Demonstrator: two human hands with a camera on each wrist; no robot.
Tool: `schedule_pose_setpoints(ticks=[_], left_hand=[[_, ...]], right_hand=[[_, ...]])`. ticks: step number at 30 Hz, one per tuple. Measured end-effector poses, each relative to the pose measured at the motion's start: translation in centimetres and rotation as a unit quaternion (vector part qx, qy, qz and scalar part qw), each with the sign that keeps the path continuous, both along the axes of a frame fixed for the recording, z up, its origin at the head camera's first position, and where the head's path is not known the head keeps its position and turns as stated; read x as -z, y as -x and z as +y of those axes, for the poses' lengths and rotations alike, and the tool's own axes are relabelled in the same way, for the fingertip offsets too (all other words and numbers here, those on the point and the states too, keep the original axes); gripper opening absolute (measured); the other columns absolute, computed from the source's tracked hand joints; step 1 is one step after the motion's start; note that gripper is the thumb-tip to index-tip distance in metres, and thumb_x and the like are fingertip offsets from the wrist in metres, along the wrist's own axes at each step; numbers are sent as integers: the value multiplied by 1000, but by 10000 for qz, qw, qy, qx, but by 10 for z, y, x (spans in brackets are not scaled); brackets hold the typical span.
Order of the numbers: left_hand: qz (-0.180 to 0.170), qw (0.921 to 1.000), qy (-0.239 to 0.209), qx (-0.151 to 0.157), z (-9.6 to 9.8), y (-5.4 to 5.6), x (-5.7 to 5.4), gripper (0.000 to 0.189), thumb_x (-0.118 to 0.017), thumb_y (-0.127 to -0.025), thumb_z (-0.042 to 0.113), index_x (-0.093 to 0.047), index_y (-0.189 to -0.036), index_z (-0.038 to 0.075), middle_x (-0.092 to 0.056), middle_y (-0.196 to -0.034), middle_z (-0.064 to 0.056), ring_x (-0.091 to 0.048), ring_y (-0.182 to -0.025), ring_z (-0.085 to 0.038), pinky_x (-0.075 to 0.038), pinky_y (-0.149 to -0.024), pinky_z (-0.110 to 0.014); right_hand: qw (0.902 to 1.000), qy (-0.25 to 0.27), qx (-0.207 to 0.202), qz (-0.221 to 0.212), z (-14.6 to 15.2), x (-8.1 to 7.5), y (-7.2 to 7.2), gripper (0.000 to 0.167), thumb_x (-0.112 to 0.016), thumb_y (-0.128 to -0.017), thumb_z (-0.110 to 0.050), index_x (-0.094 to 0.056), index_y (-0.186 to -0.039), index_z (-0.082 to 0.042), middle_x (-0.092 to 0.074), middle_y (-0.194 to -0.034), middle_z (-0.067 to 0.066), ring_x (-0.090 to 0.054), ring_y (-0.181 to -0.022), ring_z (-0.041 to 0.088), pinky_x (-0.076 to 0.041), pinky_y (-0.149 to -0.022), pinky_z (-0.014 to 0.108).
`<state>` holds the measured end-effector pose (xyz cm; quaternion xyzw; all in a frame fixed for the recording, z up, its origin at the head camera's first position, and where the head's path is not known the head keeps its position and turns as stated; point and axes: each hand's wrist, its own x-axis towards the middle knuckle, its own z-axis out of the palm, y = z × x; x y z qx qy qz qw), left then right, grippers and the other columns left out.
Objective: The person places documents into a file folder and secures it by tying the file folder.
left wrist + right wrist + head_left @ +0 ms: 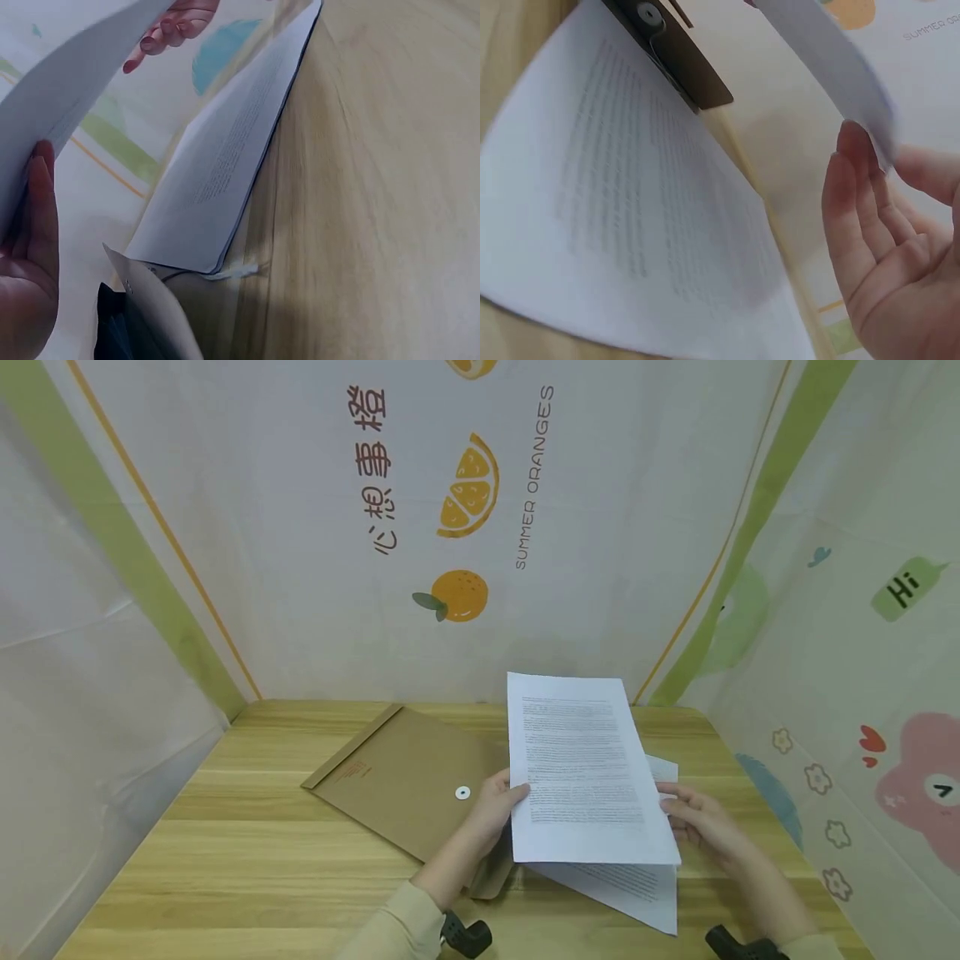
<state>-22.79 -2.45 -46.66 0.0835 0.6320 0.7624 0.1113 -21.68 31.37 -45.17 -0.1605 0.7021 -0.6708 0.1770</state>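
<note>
A printed sheet of paper [577, 760] is held up above the table, tilted with its text facing the head camera. My left hand [489, 814] grips its left edge, thumb on the front and fingers behind. On the opposite edge, my right hand [705, 827] pinches the paper between thumb and fingers, as the right wrist view shows at the paper's edge [855, 82]. Beneath it, more printed paper [637, 889] lies on the table, partly hidden by the raised sheet. A brown document envelope [412, 777] lies to the left, its flap [154, 311] raised near my left hand.
The wooden table [247, 843] ends at a white curtain [300, 568] printed with oranges. Another curtain [840, 652] hangs along the right side. A white string [232, 272] trails from the envelope beside the lower paper. Dark wrist cameras [467, 935] sit on both wrists.
</note>
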Motion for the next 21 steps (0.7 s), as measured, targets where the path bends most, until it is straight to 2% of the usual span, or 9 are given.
schedule_pose_setpoints(ticks=[4, 7, 11, 15, 18, 21], left_hand=[[-21, 9992, -361, -144, 3, 0, -2, 41, -43, -98, 4, -41, -138, -3, -63, -119, -17, -65, -102, -29, -54, -83, -34], [6, 9977, -639, -242, 7, -2, -2, 43, -42, -97, 0, -38, -140, -3, -60, -124, -17, -63, -105, -29, -52, -85, -34], [58, 9961, -798, -380, 11, -3, -1, 44, -41, -96, -3, -36, -140, -4, -58, -126, -18, -62, -106, -29, -51, -88, -33], [83, 9957, -771, -513, 13, -5, -1, 45, -43, -96, -3, -35, -140, -2, -59, -125, -17, -62, -106, -28, -50, -90, -32], [119, 9954, -742, -587, 15, -6, 1, 47, -43, -95, -4, -34, -141, 0, -58, -127, -16, -61, -109, -28, -48, -93, -32], [121, 9950, -775, -621, 16, -7, 3, 50, -43, -94, -6, -32, -142, 1, -56, -130, -15, -59, -112, -28, -47, -94, -33]], right_hand=[[9988, 360, 227, -233, -11, 7, -5, 26, -45, -101, -10, -55, -125, -10, -69, -106, 4, -68, -91, 21, -56, -75, 32], [9932, 721, 759, -516, -26, 9, -10, 21, -47, -100, -10, -62, -112, -18, -70, -101, 4, -68, -88, 19, -56, -75, 30], [9716, 1542, 1563, -883, -45, 12, -16, 24, -48, -100, -8, -67, -104, -22, -70, -102, 1, -68, -94, 18, -54, -81, 30], [9485, 2288, 1886, -1112, -57, 14, -20, 25, -47, -100, -7, -66, -106, -22, -69, -106, -1, -66, -99, 16, -51, -87, 29], [9383, 2552, 1987, -1222, -64, 15, -22, 22, -48, -100, -8, -64, -108, -21, -68, -107, -2, -65, -100, 15, -49, -89, 28], [9363, 2566, 2053, -1237, -71, 16, -24, 20, -49, -100, -9, -61, -111, -20, -68, -108, -2, -65, -101, 15, -49, -90, 29]])
